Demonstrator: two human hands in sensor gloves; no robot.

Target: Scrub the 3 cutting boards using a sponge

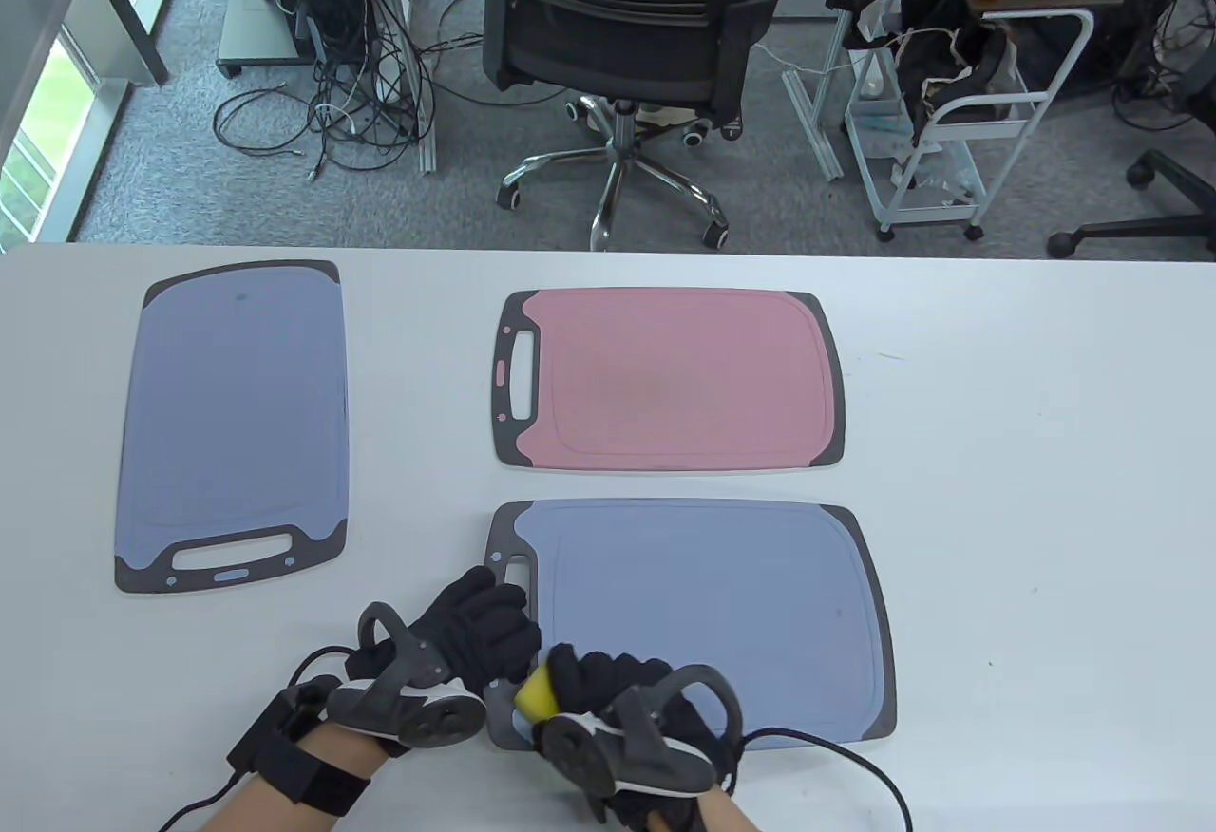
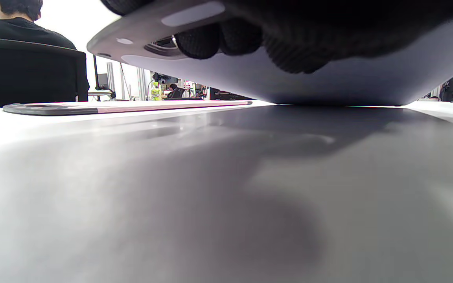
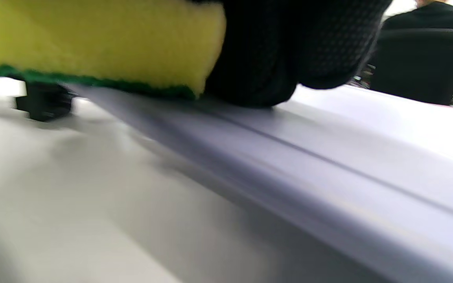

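Near board: left hand [image 1: 456, 647] fingers curl under handle end of blue-grey plastic cutting board [image 1: 722, 604] — lifted.
Sponge: right hand [image 1: 617, 690] fingers pinch yellow-green sponge [image 1: 535, 691] on it.
Remaining: pink board [image 1: 684, 381], far blue board [image 1: 237, 414] — apparently unscrubbed.

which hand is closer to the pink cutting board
Left. The left hand grips the near blue board's handle end, below the pink cutting board; the right hand sits nearer the person.

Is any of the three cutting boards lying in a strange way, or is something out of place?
Yes. The near blue board is tilted: the left hand lifts its handle end off the table. The pink board and the far blue board lie flat.
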